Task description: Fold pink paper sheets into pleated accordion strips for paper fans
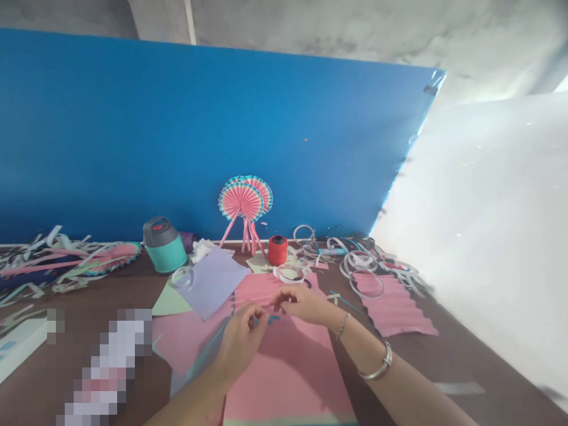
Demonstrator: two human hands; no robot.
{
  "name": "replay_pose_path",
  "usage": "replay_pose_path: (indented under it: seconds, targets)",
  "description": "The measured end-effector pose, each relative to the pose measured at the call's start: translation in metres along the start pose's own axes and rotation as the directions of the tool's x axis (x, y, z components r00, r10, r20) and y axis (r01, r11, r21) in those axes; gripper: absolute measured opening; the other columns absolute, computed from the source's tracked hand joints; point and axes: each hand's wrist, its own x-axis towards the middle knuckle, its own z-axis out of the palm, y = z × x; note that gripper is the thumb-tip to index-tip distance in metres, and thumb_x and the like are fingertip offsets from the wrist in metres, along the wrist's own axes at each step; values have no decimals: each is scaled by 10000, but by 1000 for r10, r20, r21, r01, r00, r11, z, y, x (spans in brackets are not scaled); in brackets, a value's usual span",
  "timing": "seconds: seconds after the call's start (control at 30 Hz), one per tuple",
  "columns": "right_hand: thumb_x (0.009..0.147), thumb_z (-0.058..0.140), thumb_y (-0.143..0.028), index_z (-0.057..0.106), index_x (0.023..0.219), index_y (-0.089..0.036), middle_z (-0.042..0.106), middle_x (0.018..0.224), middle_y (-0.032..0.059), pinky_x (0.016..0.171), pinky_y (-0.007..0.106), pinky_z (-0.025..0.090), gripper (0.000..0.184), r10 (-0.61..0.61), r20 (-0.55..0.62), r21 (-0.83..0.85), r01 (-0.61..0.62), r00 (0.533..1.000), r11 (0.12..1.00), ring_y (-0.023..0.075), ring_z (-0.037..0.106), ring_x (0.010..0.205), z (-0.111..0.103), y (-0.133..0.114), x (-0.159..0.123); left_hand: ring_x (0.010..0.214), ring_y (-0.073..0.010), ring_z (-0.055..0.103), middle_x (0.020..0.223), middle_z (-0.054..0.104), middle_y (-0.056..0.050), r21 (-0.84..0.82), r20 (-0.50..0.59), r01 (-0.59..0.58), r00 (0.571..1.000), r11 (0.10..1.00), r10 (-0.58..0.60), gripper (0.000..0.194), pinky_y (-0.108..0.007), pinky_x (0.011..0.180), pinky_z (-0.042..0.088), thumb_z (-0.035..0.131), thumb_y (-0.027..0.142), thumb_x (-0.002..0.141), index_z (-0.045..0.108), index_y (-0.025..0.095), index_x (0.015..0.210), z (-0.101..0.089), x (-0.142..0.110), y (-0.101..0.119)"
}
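A blue board (177,130) fills the upper left of the frame, behind a brown counter (461,367). Across the lower middle lies a large pink paper sheet (288,378), with a pleated pink paper piece (394,305) to its right and a lilac paper square (212,281) at its upper left. Paired paper fans (245,198) and a red thread spool (277,249) stand above centre. The left hand (239,349) and right hand (302,305) sit low in the centre over the sheet, both narrowly pinched, their fingertips (280,305) nearly meeting at a small teal paper scrap (271,319), too small to see clearly.
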Motion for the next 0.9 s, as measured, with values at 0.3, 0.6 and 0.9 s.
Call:
replay_pose_path:
  seconds: [0.3,0.6,0.9]
  targets:
    - [654,755,-322,644,763,-168,587,755,-3,623,235,408,219,-8,-57,448,32,998,893,100,498,661,18,5,-13,603,-117,394,624,398,50,-454,212,235,966,859,-152,391,-229,591,348,502,564,786,482,190,673,-6,0,14]
    - [698,738,-390,634,708,-171,528,803,-4,655,244,382,242,-138,-56,351,149,989,925,100,461,688,17,-4,-16,540,-96,316,598,307,74,-410,316,287,935,866,-160,365,-211,524,283,479,541,791,433,199,672,-5,-1,11]
    - [704,571,-134,649,712,-161,594,622,-19,569,221,370,83,104,-112,50,-99,988,994,102,493,569,9,19,-10,873,-188,588,915,640,-38,309,243,-144,968,940,68,276,-291,772,424,405,180,858,678,223,864,-13,-6,9]
